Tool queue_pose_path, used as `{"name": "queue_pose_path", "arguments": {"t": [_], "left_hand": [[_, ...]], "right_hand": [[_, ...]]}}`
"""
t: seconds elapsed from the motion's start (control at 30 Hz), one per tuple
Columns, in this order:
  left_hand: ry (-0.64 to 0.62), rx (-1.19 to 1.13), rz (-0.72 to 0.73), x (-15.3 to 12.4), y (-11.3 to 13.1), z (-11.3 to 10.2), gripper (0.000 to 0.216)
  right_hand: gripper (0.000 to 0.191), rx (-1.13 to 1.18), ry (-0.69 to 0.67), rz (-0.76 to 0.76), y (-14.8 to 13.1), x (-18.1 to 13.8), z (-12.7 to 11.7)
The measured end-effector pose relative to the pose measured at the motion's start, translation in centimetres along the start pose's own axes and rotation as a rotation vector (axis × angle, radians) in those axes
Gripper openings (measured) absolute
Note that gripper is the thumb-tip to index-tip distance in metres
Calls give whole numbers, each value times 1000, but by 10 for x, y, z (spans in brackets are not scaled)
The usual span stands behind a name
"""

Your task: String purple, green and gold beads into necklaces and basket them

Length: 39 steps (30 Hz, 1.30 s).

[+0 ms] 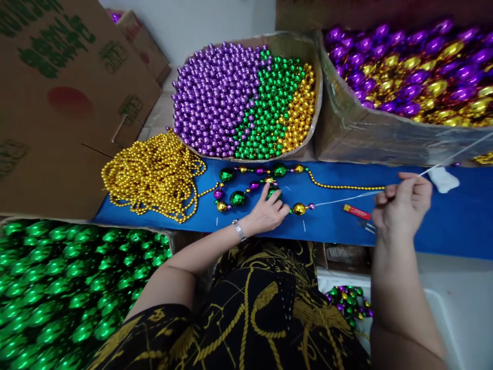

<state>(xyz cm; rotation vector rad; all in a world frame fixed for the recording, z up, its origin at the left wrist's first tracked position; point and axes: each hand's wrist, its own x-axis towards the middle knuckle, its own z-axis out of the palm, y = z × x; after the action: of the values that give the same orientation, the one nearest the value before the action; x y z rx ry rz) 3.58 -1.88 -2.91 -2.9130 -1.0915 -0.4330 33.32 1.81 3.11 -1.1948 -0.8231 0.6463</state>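
Observation:
A strand of large green, gold and purple beads [238,198] lies looped on the blue table. My left hand [268,209] rests over its near part, fingers spread across a green bead and a gold one. Farther right, my right hand [404,203] is closed around a white string [339,199], which runs from the strand's end bead and continues up past the hand to the right. A thin gold bead chain [346,187] reaches from the strand's far side to my right fingers; whether they grip it I cannot tell.
A heap of gold bead chains [154,174] lies at left. Behind stand a box of small beads [215,97] and a box of purple and gold beads [408,67]. Large green beads [69,288] fill the near left. A red-and-yellow cutter [357,212] and white cloth [443,180] flank my right hand.

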Motion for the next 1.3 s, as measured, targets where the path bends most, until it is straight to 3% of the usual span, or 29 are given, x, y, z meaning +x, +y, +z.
{"name": "queue_pose_path", "arguments": {"t": [0.3, 0.4, 0.5, 0.57, 0.6, 0.63, 0.7, 0.73, 0.77, 0.8, 0.83, 0.9, 1.03, 1.2, 1.3], "left_hand": [[-116, 171, -53, -31, -19, -10, 18], [-145, 131, -105, -41, -21, -13, 31], [-73, 92, -177, -66, -27, -24, 48], [49, 101, -327, -103, -39, -38, 44], [131, 132, -470, -128, -48, -47, 39], [213, 175, -642, -159, -56, -57, 34], [326, 325, -1131, -225, -70, -76, 36], [294, 384, -1378, -258, -73, -83, 40], [159, 378, -1583, -288, -75, -87, 43], [-53, 285, -1712, -312, -74, -87, 47], [-233, 174, -1779, -331, -72, -84, 52], [-414, 14, -1808, -353, -67, -72, 56], [-467, -124, -1764, -361, -67, -53, 59], [-545, -271, -1742, -370, -78, -67, 62], [-528, -347, -1699, -375, -81, -74, 59]], "right_hand": [[11, 31, 125, 276, 11, 20, -6], [10, 38, 108, 296, 13, 18, -3], [11, 45, 28, 254, 17, 6, 7], [20, 39, -39, 150, 22, -4, 13], [27, 31, -66, 82, 25, -9, 16], [33, 19, -89, 19, 28, -14, 19], [43, -17, -133, -59, 34, -22, 24], [45, -37, -156, -69, 36, -27, 27], [46, -54, -180, -67, 37, -31, 30], [46, -67, -201, -55, 37, -35, 33], [45, -76, -215, -44, 37, -39, 36], [44, -85, -228, -40, 37, -46, 42], [40, -90, -224, -71, 37, -56, 50], [37, -61, -243, -39, 34, -66, 56], [34, -40, -294, 5, 30, -74, 58]]}}
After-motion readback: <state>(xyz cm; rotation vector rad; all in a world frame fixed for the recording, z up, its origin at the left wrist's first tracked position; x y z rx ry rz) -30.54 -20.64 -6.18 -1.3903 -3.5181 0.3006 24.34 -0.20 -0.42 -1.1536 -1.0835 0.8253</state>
